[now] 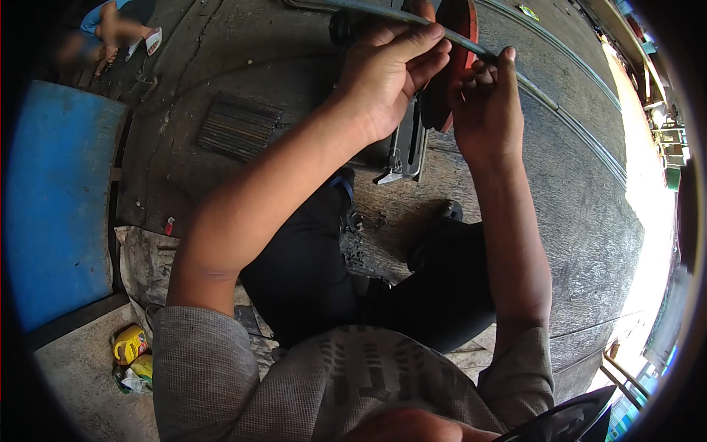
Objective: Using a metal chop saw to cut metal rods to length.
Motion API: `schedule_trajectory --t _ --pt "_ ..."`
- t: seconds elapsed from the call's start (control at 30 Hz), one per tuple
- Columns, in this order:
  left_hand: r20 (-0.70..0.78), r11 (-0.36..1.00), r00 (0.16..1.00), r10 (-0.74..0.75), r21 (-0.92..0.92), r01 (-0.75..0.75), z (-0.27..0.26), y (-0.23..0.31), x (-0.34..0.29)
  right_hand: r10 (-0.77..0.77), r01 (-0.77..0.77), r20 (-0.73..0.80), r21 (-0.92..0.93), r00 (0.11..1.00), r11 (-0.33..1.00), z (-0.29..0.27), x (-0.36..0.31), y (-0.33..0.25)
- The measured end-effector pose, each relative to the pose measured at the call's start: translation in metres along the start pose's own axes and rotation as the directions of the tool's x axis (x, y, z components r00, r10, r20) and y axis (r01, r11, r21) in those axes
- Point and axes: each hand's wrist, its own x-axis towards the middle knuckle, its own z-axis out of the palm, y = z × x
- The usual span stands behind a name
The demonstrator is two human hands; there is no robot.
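Grey patterned shirt (353,383) nearest, left hand (387,74) and right hand (486,103) both grasping long metal rod (541,92), over cutting machine (434,81)

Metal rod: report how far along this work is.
Done: a stack of short cut rods lies on the floor. In hand: the left hand and right hand both grip the long metal rod over the red-guarded cutting machine. Left: most of this rod looks uncut.
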Motion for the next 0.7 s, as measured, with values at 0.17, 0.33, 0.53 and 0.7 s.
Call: schedule_trajectory --t 0.17,0.33,0.53,0.7 --pt "-0.123 0.985 0.979 -0.161 -0.080 0.152 -0.006 0.004 0.004 0.003 -0.004 0.089 0.009 0.996 1.000 -0.003 0.002 -0.001" --pt "-0.159 0.978 0.965 -0.210 -0.039 0.207 -0.010 0.003 0.005 0.025 -0.022 0.153 -0.021 0.988 1.000 -0.007 0.006 0.001" --pt "-0.033 0.999 0.999 -0.033 0.020 0.033 -0.003 -0.001 -0.001 0.042 -0.047 0.134 0.035 0.990 0.998 -0.002 0.004 0.004" --pt "-0.007 0.999 0.999 -0.032 0.030 0.032 0.001 -0.002 -0.002 0.046 -0.052 0.106 0.050 0.993 0.997 0.001 0.000 0.003"
